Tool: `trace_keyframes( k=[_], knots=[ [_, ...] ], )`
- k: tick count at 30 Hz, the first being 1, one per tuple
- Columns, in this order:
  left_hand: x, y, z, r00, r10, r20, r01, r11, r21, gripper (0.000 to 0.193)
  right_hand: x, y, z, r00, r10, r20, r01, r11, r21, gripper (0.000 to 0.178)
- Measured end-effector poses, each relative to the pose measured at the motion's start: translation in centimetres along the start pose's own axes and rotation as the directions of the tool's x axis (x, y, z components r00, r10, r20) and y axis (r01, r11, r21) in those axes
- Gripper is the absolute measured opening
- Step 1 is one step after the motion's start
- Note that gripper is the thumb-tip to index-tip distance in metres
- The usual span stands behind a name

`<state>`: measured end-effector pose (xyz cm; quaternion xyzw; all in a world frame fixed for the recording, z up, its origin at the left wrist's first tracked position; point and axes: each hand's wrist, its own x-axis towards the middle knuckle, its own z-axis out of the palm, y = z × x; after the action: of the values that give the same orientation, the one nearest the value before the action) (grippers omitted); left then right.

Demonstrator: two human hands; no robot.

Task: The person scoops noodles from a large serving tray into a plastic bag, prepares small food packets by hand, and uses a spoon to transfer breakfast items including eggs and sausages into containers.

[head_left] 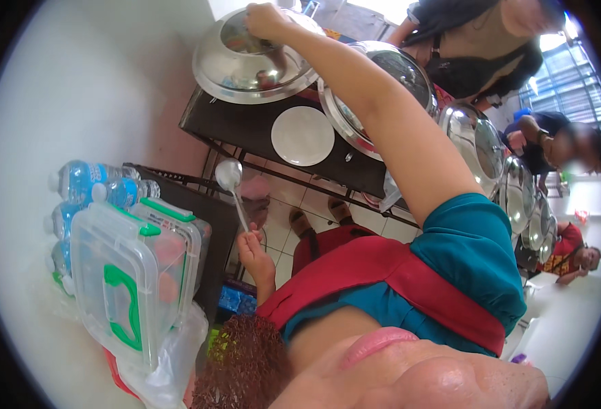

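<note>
Head view: clasps spoon [230, 176] by its handle in curled left hand [253, 255], pointing outward, well short of silver lid [222, 67]; bunches right hand [266, 22] atop that lid, cannot tell if gripping.

Dish lid [268, 66], one: round, domed, silvery, with a clear window; far left. Spoon [230, 177], one: silvery, long-handled, slanted in mid-air, bowl farther than handle; nearer, left.

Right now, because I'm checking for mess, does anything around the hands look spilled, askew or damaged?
Nothing stands out: no spill or damage shows. The white plate lies flat on the dark table, the left hand holds a spoon, and the right hand is at the silver lid.
</note>
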<state>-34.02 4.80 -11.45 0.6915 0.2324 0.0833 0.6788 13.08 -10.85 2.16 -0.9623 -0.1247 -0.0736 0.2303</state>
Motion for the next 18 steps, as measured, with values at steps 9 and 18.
trace_keyframes(
  k=[9,18],
  knots=[
    [-1.9,0.1,0.4,0.993,-0.015,0.12,0.014,1.0,0.005,0.018,-10.2,-2.6,-10.2,0.991,0.04,0.13,-0.055,0.992,0.11,0.069],
    [-5.0,-8.3,-0.5,0.839,-0.185,0.512,0.099,0.977,0.191,0.019,-25.2,18.3,-12.6,0.978,0.206,0.015,-0.191,0.929,-0.318,0.044]
  ],
)
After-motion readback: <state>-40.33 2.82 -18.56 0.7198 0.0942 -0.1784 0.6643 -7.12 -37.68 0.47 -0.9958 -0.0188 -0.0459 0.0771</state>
